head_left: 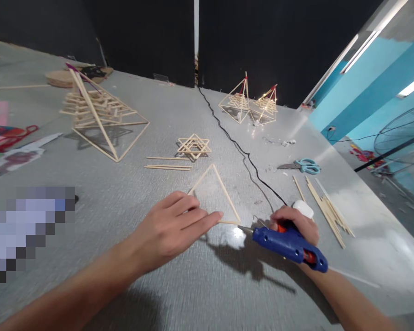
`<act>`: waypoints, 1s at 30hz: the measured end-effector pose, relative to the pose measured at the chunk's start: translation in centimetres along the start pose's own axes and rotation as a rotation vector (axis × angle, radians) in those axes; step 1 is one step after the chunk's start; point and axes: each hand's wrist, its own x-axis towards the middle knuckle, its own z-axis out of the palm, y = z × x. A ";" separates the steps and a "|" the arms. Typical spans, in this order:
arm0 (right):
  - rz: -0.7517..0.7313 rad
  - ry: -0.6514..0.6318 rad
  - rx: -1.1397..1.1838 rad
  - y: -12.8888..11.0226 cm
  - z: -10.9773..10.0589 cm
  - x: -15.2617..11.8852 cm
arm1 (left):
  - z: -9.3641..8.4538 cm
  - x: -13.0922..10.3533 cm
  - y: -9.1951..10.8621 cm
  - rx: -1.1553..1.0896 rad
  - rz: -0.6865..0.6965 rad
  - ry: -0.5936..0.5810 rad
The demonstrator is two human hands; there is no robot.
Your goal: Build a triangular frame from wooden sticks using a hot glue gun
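A triangle of thin wooden sticks (227,193) lies on the grey table (124,197). My left hand (175,225) rests over its left and lower sides, fingers pressing the sticks down. My right hand (298,223) is wrapped round a blue glue gun (283,243), whose metal tip is at the triangle's lower right corner. Behind the triangle sits a small star-shaped stick frame (194,146), with loose sticks (169,167) to its left.
A large stick pyramid (96,115) stands at the left, two smaller ones (239,101) at the back. A black cable (227,134) crosses the table. Light blue scissors (307,166), more sticks (327,209) and a white object (302,209) lie at the right.
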 end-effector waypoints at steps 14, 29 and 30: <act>0.077 -0.002 0.022 -0.6 -0.6 0.2 | 0.3 0.0 0.0 -0.025 -0.036 0.034; 0.192 -0.177 0.191 0.0 -0.9 0.6 | -0.1 -0.2 -0.6 0.047 0.067 -0.090; 0.184 -0.193 0.192 0.1 -0.9 0.6 | -0.2 -0.2 -0.6 0.054 0.081 -0.112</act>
